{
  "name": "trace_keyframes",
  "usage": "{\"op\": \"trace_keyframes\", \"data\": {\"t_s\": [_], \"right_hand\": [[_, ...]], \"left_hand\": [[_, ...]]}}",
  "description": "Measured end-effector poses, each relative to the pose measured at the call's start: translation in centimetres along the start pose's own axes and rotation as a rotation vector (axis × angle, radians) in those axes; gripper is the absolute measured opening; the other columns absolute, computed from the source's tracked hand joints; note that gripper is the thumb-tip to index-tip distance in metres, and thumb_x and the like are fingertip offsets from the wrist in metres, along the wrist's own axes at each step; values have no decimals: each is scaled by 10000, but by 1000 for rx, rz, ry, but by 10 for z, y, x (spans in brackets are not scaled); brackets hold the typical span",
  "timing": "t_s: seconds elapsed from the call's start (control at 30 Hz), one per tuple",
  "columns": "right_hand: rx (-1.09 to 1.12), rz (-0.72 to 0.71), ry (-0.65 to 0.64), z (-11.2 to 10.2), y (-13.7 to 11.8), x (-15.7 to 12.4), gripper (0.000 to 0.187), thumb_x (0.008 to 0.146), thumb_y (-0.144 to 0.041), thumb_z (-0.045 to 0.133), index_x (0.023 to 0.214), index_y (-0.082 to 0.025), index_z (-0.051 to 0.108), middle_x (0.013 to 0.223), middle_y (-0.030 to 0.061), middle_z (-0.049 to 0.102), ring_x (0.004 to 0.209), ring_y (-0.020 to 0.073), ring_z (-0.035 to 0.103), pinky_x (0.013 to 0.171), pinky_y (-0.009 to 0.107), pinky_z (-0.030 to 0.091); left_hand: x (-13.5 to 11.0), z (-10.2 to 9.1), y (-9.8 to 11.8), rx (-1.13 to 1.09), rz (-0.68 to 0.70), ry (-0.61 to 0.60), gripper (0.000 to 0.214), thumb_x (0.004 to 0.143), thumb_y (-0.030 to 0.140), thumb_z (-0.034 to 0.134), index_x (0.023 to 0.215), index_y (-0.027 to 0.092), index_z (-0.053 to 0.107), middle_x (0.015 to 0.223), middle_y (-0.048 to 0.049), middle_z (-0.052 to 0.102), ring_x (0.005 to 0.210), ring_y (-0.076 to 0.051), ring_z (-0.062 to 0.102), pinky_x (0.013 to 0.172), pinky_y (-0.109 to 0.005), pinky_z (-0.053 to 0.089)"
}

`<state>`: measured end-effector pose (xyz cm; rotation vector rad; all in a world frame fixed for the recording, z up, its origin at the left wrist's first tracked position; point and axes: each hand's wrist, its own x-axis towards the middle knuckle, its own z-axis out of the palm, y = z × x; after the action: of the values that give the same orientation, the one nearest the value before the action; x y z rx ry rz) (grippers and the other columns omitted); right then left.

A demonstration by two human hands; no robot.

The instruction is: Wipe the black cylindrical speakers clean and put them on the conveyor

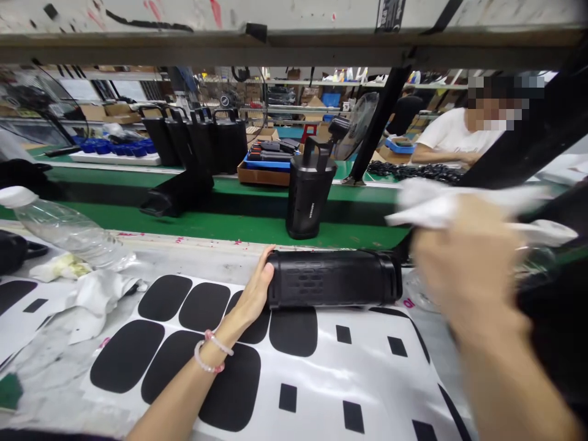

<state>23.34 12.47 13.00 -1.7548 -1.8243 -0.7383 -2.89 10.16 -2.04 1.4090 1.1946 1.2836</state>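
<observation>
A black box-shaped housing (340, 278) with slots in its side lies lengthwise across the far edge of a sticker sheet (294, 358). My left hand (257, 291) presses against the housing's left end, the fingers stretched along that end face. Raised at the right, my right hand (468, 263) is smeared by motion, and a white cloth (436, 202) sticks out from its grip. The cloth is apart from the housing. Black rounded squares and small black rectangles cover parts of the sheet.
Behind the bench runs a green conveyor belt (248, 214), with a standing black unit (310, 196) and another lying unit (177, 190). A clear plastic bottle (68, 226) lies left beside crumpled white paper (98, 297). A metal beam (294, 37) spans overhead. A person (459, 135) sits across the belt.
</observation>
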Motion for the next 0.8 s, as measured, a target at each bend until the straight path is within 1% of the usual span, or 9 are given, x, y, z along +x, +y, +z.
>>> {"op": "trace_keyframes", "data": {"t_s": [0.03,0.1,0.13,0.2,0.33,0.5,0.6,0.73,0.8], "right_hand": [[150,-104,-46,8,-32,-5,404,915,-133,276,1107,-89,629,1042,213,658,1002,323,621,838,491,508],[365,-457,-191,27,-86,-26,416,888,-101,318,1100,-129,675,1107,153,702,1020,259,635,895,429,521],[378,-499,-202,36,-103,-40,413,858,-90,363,1119,-107,683,1158,156,699,1061,262,631,929,426,515],[424,-618,-132,49,-115,-73,490,817,-85,436,1268,-6,610,1324,186,621,1197,280,579,1028,413,470],[491,-729,50,56,-94,-112,492,789,-16,431,1244,18,617,1416,190,545,1386,337,403,1137,509,334],[422,-614,-52,55,-104,-90,578,810,-72,426,1376,1,517,1457,178,503,1345,333,461,1105,529,364],[437,-620,-40,55,-109,-97,549,808,-66,427,1338,2,552,1483,183,469,1392,328,406,1123,505,355],[466,-736,-17,59,-75,-125,602,794,22,379,1363,-91,542,1491,71,488,1482,265,247,1202,510,207],[403,-659,-26,65,-45,-128,691,786,39,371,1456,-118,437,1497,63,483,1504,240,179,1210,503,180]], "left_hand": [[0,0,0,1,9,8,680,944,652,350,1472,224,378,1573,-83,371,1484,-281,272,1243,-460,144],[1,1,0,1,27,23,683,929,649,390,1424,183,453,1523,-113,446,1458,-303,326,1231,-472,187],[1,1,1,0,38,28,679,920,647,412,1394,167,489,1493,-125,484,1439,-313,359,1222,-476,214],[2,3,2,-11,60,34,648,914,623,443,1358,159,526,1456,-129,527,1402,-313,417,1205,-467,262],[6,4,2,-44,51,54,534,978,524,373,1396,210,483,1478,-79,512,1401,-263,428,1197,-427,286],[4,2,0,-28,35,61,563,934,531,461,1358,168,530,1421,-117,566,1348,-291,494,1180,-430,314],[3,1,4,-8,43,61,559,931,532,463,1336,157,545,1423,-127,562,1355,-287,485,1186,-431,301],[6,-1,7,3,43,41,531,954,537,431,1355,202,527,1460,-80,530,1412,-261,414,1197,-419,278],[7,-1,7,8,33,42,545,951,555,431,1360,206,522,1471,-74,517,1423,-266,395,1209,-434,246]]}}
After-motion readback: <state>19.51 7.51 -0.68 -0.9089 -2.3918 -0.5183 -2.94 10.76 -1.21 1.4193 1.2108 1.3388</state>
